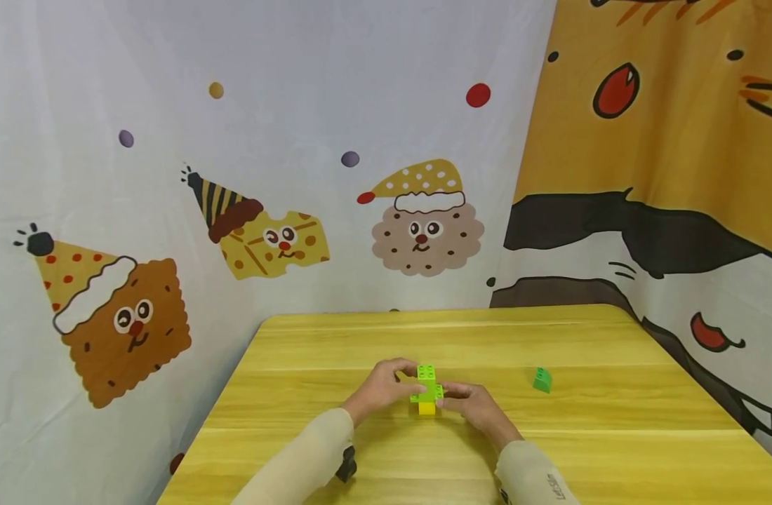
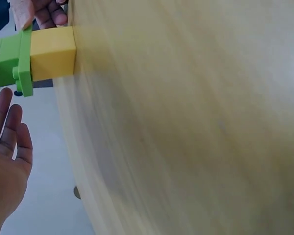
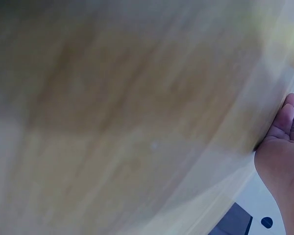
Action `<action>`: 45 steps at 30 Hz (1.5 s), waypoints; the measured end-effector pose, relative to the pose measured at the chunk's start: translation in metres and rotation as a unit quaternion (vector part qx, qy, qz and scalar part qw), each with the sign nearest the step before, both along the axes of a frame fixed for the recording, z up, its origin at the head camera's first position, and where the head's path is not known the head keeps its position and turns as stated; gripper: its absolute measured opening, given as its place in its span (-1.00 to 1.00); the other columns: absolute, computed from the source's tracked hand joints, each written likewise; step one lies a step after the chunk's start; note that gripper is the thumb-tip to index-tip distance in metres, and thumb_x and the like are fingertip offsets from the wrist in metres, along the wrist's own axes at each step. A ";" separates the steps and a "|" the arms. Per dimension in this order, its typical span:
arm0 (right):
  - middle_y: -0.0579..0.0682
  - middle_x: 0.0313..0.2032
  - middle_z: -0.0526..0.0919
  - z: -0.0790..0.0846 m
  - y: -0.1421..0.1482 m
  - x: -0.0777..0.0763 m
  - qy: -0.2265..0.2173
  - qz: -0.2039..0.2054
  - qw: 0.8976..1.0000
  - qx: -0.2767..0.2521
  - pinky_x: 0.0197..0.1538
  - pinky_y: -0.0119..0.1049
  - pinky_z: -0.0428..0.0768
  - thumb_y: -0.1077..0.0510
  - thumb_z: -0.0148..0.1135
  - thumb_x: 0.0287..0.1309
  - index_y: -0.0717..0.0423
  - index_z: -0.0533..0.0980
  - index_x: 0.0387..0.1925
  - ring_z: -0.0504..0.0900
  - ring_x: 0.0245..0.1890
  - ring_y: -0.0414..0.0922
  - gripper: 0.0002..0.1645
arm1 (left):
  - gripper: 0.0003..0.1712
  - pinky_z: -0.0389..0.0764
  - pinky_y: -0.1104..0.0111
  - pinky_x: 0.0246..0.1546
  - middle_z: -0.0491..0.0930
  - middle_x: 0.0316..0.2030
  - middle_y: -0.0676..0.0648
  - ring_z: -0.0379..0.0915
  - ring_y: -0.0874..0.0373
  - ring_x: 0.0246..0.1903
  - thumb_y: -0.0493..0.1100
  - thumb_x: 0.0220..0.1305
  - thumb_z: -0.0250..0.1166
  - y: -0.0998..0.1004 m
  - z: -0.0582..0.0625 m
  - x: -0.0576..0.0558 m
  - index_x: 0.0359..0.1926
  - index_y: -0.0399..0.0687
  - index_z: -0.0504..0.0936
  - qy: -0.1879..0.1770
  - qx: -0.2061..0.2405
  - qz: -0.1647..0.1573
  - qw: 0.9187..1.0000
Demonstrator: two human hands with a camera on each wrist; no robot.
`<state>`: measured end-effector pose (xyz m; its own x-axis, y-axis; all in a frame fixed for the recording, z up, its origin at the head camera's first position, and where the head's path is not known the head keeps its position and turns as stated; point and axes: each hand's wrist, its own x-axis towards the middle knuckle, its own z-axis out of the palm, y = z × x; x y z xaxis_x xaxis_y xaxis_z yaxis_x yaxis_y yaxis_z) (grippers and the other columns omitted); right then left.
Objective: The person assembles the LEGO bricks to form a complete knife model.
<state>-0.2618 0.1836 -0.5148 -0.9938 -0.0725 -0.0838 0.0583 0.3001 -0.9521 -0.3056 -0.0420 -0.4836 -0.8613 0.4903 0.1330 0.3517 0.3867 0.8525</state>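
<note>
A small toy-brick stack stands upright on the table: a yellow brick (image 1: 427, 408) at the bottom, a flat light green brick (image 2: 25, 63) lying crosswise on it, and a narrower light green brick (image 1: 427, 375) on top. My left hand (image 1: 386, 386) pinches the top green brick from the left, thumb in front and fingers behind. From the other side, my right hand (image 1: 477, 405) holds the right end of the crosswise brick between thumb and fingers. In the right wrist view, most of the stack is out of frame beyond the right hand (image 3: 284, 152).
A darker green brick with a sloped side (image 1: 542, 380) lies apart on the right of the wooden table (image 1: 335, 344). Behind the table's far edge hangs a curtain (image 1: 335, 84) printed with cartoon figures. A black strap piece (image 1: 346, 464) shows at the left sleeve.
</note>
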 end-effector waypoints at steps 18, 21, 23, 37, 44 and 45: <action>0.13 -0.02 0.68 0.000 -0.001 0.002 0.004 -0.014 1.000 0.006 0.09 0.07 0.52 0.12 0.49 0.09 0.22 0.61 0.12 0.60 0.01 0.06 -0.45 | -0.44 0.54 0.14 -0.02 0.60 -0.03 0.06 0.45 0.03 0.04 0.05 0.17 0.48 -0.019 -0.020 -0.005 0.16 -0.02 0.63 -0.027 -0.031 0.010 0.999; 0.15 -0.02 0.67 0.000 -0.001 0.003 0.006 -0.012 1.000 0.005 0.09 0.08 0.52 0.13 0.49 0.09 0.24 0.60 0.13 0.60 0.01 0.07 -0.44 | -0.47 0.55 0.14 -0.03 0.60 -0.04 0.05 0.46 0.02 0.03 0.04 0.16 0.49 -0.019 -0.022 -0.003 0.13 0.00 0.65 -0.039 -0.028 0.006 0.999; 0.16 -0.02 0.67 0.001 -0.001 0.003 0.008 -0.009 1.000 0.005 0.08 0.08 0.52 0.13 0.48 0.10 0.26 0.59 0.13 0.60 0.01 0.08 -0.43 | -0.49 0.56 0.15 -0.02 0.60 -0.04 0.04 0.47 0.02 0.02 0.04 0.15 0.50 -0.019 -0.024 -0.003 0.11 0.01 0.65 -0.042 -0.030 0.004 0.999; 0.17 0.00 0.67 -0.001 -0.001 0.001 0.001 -0.014 1.000 0.005 0.08 0.10 0.50 0.12 0.49 0.09 0.22 0.60 0.13 0.60 0.02 0.08 -0.44 | -0.66 0.57 0.25 -0.09 0.61 -0.18 0.13 0.51 0.17 -0.14 -0.03 0.16 0.50 -0.018 -0.032 -0.005 -0.04 0.08 0.69 -0.048 -0.028 0.007 0.998; 0.12 0.00 0.67 -0.001 0.000 0.001 -0.004 -0.013 1.000 0.010 0.05 0.06 0.52 0.06 0.50 0.07 0.18 0.61 0.13 0.59 0.03 0.07 -0.42 | -0.72 0.57 0.24 -0.09 0.61 -0.19 0.13 0.52 0.18 -0.15 -0.04 0.18 0.48 -0.016 -0.033 -0.004 -0.09 0.10 0.69 -0.049 -0.021 0.004 0.999; 0.12 -0.01 0.67 -0.002 0.001 0.000 -0.003 -0.013 1.000 0.011 0.05 0.05 0.53 0.06 0.51 0.07 0.18 0.61 0.13 0.59 0.03 0.07 -0.41 | -0.73 0.57 0.24 -0.08 0.61 -0.19 0.13 0.52 0.18 -0.15 -0.04 0.19 0.48 -0.016 -0.033 -0.004 -0.09 0.10 0.69 -0.049 -0.020 0.003 0.999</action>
<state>-0.2615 0.1845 -0.5165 -0.9949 -0.0451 -0.0903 0.0713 0.3190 -0.9451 -0.3097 -0.0583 -0.5170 -0.8725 0.4878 0.0276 0.2639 0.4231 0.8668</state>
